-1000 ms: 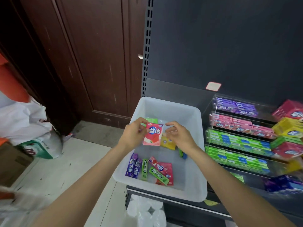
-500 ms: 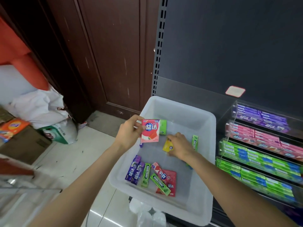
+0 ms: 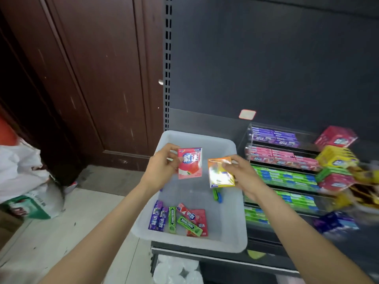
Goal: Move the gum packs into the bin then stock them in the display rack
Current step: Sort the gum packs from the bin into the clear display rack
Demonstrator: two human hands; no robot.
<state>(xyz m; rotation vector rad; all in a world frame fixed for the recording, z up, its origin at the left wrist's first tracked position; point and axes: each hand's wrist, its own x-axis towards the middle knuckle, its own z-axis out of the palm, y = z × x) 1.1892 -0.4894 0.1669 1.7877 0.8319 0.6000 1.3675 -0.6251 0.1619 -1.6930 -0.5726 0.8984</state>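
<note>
Gum packs lay loose at the near end of the white bin (image 3: 235, 240): two purple packs (image 3: 158, 218) side by side, a green stick pack (image 3: 172, 220) upright beside them, a second green stick pack (image 3: 189, 224) lying diagonally across a red flat pack (image 3: 200, 220), and a red stick pack (image 3: 187, 213) angled above it. Farther in, a small green and blue pack (image 3: 217, 196) lay near the right wall of the bin.

Above the middle of the bin, the left hand (image 3: 162, 169) pinched a pink-red pouch pack (image 3: 190, 163) by its left edge, thumb in front, holding it upright. The right hand (image 3: 242, 173) gripped an orange-yellow pouch pack (image 3: 220, 173) by its right side, fingers curled round it. The two pouches were held just beside each other, apart.

Right of the bin stood the clear display rack (image 3: 249, 138), its tiers filled from bottom to top with green, green, pink and purple packs. Coloured boxes (image 3: 336, 156) were stacked at its right, blurred.

Behind the bin rose a dark shelf backboard (image 3: 266, 58), and left of it a brown wooden door (image 3: 98, 68).
</note>
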